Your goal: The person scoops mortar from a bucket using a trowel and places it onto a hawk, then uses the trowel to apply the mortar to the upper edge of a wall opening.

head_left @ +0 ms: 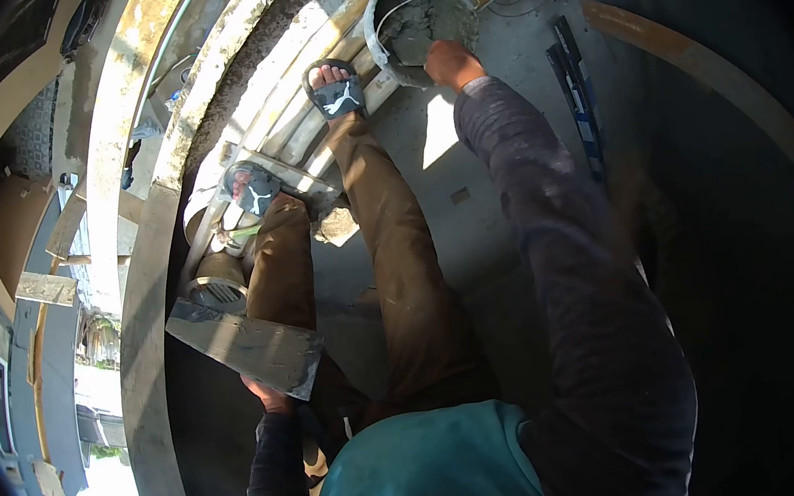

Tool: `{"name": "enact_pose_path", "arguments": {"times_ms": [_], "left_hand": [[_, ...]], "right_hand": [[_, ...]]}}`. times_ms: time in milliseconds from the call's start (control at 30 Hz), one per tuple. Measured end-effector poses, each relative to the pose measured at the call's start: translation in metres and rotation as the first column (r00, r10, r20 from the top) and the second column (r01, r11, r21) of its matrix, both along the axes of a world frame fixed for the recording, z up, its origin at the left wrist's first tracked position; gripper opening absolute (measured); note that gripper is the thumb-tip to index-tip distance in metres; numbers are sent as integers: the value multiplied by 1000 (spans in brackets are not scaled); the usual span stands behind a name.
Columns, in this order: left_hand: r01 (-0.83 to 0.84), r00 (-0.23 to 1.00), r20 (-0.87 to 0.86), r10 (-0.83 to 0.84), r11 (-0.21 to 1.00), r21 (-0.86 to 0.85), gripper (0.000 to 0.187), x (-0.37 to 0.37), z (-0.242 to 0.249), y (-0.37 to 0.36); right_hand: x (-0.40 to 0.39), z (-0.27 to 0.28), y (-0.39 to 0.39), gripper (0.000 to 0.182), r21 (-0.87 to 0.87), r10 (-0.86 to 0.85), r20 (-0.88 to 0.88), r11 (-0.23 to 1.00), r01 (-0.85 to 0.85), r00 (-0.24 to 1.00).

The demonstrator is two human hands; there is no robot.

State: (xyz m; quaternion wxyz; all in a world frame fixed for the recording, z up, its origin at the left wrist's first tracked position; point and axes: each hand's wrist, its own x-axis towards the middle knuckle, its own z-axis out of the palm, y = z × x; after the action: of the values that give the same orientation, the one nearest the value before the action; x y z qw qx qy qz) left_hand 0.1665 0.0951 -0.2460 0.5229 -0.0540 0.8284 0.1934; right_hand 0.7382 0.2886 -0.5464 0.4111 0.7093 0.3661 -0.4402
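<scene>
My left hand (270, 394) is closed beneath a plastering float (252, 351), a flat rectangular board whose upturned face is smeared with grey mortar. Its handle is hidden under the board. Out at the far end of my stretched arm, my right hand (452, 63) is closed at the near rim of a round bucket (380, 47). Inside that bucket lies wet grey mortar (424, 27). Whatever the right fingers grip is hidden by the hand. A thin wire handle crosses the bucket's mouth.
My feet in dark sandals (336, 89) rest on pale poles (296, 143). Right of the bucket lie dark and blue long tools (578, 97). A slatted basket (219, 286) stands near my left leg. A curved concrete edge (148, 387) runs along the left, with a drop beyond.
</scene>
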Motion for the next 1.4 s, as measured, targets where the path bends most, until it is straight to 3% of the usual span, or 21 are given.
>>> {"name": "enact_pose_path", "arguments": {"times_ms": [67,167,233,333,367,433,533,633,667,733,767,800,867,900,1033,1067,1133,1267,1333,1367,1400], "left_hand": [[26,997,-73,-27,1000,-10,44,6,6,9],[43,997,57,-46,997,57,44,10,-1,9],[-104,974,201,99,995,11,45,-10,-9,-5],[-200,959,201,198,980,-7,45,-20,-10,-11],[-199,963,186,196,980,-5,45,-13,-3,-6],[-107,992,66,106,994,4,45,8,2,14],[-48,993,107,44,998,35,46,-8,-2,3],[-101,988,118,98,995,20,44,18,0,23],[-99,988,118,98,995,10,44,13,1,18],[85,995,45,-88,994,66,41,6,-8,10],[88,995,39,-90,994,58,41,1,-9,6],[129,990,54,-133,989,69,40,-2,-6,5],[173,982,58,-177,982,68,38,-5,3,0],[127,990,57,-130,990,57,39,-8,3,1],[112,994,-12,-112,993,45,44,15,4,28],[117,993,3,-117,992,44,44,19,6,35],[-123,981,142,130,991,-54,48,25,9,44],[-79,989,126,82,997,-26,50,1,-2,25],[124,988,90,-127,992,35,52,3,4,27],[131,987,87,-133,991,26,52,0,8,28],[98,987,130,-97,995,3,57,0,7,29]], "right_hand": [[24,42,31,32,12,-157,-136,987,160,978],[31,109,49,37,56,-324,-167,940,337,931],[27,123,56,41,121,-436,-163,881,457,885],[21,49,24,41,354,-344,-169,853,383,924],[13,13,4,40,271,-376,-190,868,417,907],[6,4,12,40,259,-347,-201,883,391,916],[22,37,28,47,265,-149,-191,944,197,970],[31,90,37,48,62,-693,-158,704,708,703],[37,89,29,48,56,-695,-151,704,708,703],[46,73,22,44,125,-959,-234,135,983,162],[48,59,21,37,104,-955,-277,84,991,110],[43,37,14,37,93,-957,-269,82,992,105],[32,-15,-7,33,252,-525,-453,700,668,721],[35,-33,-8,39,199,-510,-430,751,629,745],[37,71,35,35,173,-555,-185,794,583,811],[39,76,34,35,180,-560,-171,792,584,811],[46,76,27,27,97,-885,-152,429,898,439],[38,51,49,27,167,-935,-339,51,985,106],[11,33,63,24,174,-731,-233,618,767,642],[2,29,53,24,165,-737,-229,614,772,636],[-6,27,45,23,221,-445,-297,829,514,845]]}}
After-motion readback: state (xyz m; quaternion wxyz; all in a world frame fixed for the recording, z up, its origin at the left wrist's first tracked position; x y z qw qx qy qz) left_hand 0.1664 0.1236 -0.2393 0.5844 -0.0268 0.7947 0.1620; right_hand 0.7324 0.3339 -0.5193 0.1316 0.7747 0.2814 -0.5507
